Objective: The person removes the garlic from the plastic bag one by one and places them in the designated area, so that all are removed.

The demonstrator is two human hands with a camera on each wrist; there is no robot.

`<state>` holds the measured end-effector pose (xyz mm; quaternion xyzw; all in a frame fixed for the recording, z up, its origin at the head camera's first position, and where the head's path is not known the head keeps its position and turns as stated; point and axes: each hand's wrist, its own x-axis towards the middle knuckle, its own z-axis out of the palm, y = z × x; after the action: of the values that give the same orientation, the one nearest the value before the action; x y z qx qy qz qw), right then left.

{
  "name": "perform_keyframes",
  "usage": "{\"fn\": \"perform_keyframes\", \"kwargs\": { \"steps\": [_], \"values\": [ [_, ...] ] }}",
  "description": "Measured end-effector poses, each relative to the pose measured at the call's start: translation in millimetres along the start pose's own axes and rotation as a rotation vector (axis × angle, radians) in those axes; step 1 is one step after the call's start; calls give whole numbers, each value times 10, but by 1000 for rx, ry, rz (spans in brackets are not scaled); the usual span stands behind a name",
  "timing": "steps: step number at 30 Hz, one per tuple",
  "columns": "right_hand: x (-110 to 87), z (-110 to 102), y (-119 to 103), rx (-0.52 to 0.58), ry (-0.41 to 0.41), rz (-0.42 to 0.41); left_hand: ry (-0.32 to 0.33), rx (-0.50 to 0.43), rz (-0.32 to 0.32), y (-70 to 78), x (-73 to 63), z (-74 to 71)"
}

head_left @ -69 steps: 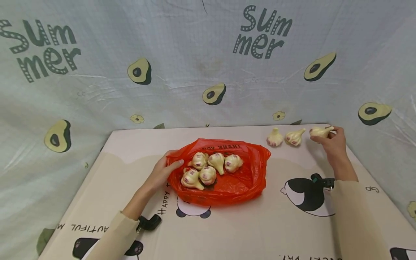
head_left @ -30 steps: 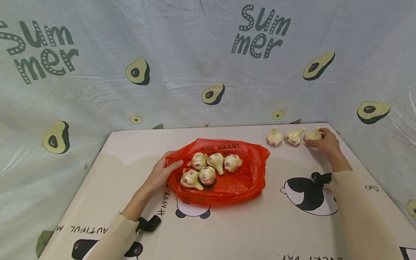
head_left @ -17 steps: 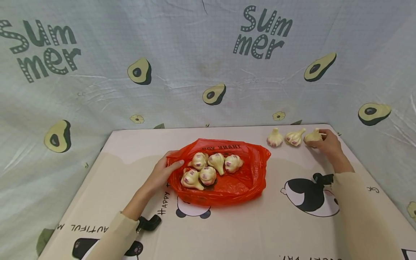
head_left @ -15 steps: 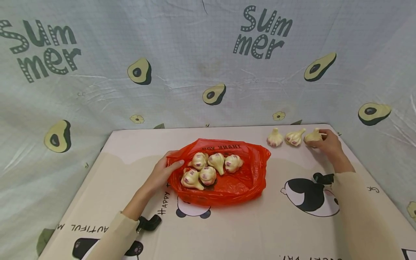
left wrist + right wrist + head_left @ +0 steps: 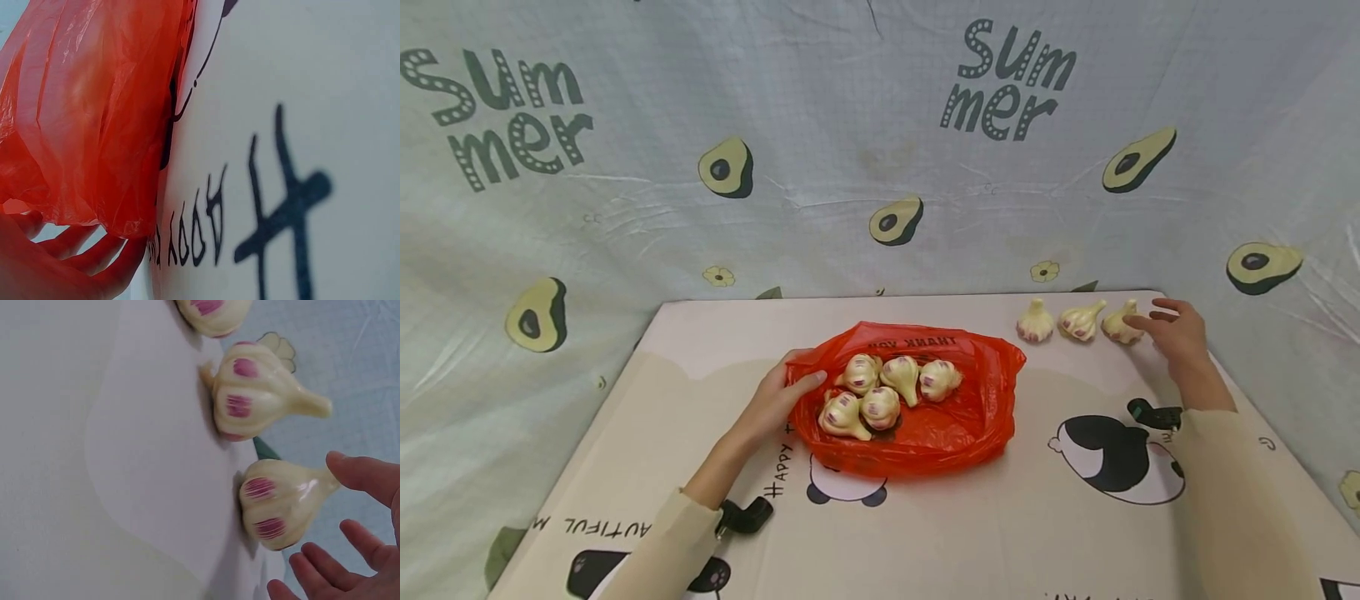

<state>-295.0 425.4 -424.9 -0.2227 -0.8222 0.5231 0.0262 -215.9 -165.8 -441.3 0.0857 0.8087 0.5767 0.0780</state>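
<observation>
My left hand [image 5: 772,398] grips the left rim of a red plastic bag [image 5: 940,454], thumb over the edge and fingers against the outside, as the left wrist view also shows. Several garlic bulbs [image 5: 880,406] lie inside the bag, toward its left half. At the back right, three more bulbs stand in a row: a left one [image 5: 1035,322], a middle one [image 5: 1081,321] and a right one [image 5: 1122,323]. My right hand [image 5: 1180,337] is just beside the right bulb, fingers spread and apart. In the right wrist view the thumb is by that garlic bulb's [image 5: 281,503] stem.
A light table cover [image 5: 970,533] with panda drawings and lettering lies under everything. Behind it hangs a curtain [image 5: 820,100] printed with avocados and words, close behind the row of bulbs. Small black cameras sit at both wrists.
My right hand brought the third garlic bulb down to the right end of the row, then let go and drew slightly right. The left hand and bag have stayed in place.
</observation>
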Motion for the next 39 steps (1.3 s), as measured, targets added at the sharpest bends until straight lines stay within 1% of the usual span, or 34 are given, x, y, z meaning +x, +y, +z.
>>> {"fn": "perform_keyframes", "kwargs": {
  "steps": [6,13,16,19,23,27,29,31,34,35,39],
  "values": [
    [-142,11,-119,0,76,27,12,10,-18,12,-28,-20],
    [-356,63,-316,7,159,-29,20,9,-9,27,-45,-38],
    [-473,98,-447,8,191,-80,21,10,-3,34,-52,-45],
    [-613,148,-605,18,222,-158,25,10,3,43,-56,-56],
    [-819,206,-808,88,236,-286,29,7,11,66,-56,-78],
    [-1028,279,-987,152,218,-427,24,-5,11,101,-50,-93],
    [-1127,332,-1071,182,183,-496,21,-8,12,118,-46,-96],
    [-1227,399,-1147,188,147,-565,20,-10,13,131,-42,-95],
    [-1373,506,-1243,181,83,-650,22,-10,5,140,-43,-81],
    [-1423,542,-1270,163,69,-673,20,-11,2,140,-47,-74],
    [-1617,690,-1378,130,-6,-738,13,-23,-14,143,-77,-31]
  ]
}}
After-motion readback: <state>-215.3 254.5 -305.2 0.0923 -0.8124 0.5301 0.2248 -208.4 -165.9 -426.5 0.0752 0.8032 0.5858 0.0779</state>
